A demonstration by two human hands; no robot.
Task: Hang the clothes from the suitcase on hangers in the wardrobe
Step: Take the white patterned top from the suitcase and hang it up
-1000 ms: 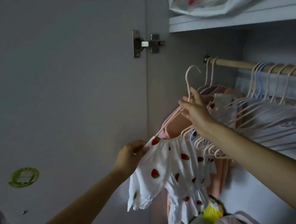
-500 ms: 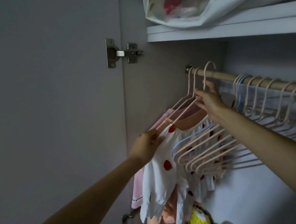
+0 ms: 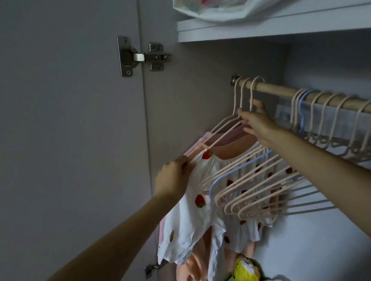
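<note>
Now the right hand (image 3: 258, 124) pinches the hanger (image 3: 251, 96), whose hook sits over the rod (image 3: 276, 92). Its left hand (image 3: 173, 178) grips the dress (image 3: 190, 214) at the shoulder. Best to let go slowly, so the dress hangs straight.

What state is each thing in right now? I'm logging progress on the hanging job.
strawberry dress: on its hanger, hook over the rod
rod: three hooks at its left end, empty hangers bunched further right
left hand: grips the dress shoulder
right hand: holds the hanger neck
wardrobe door: open
</note>
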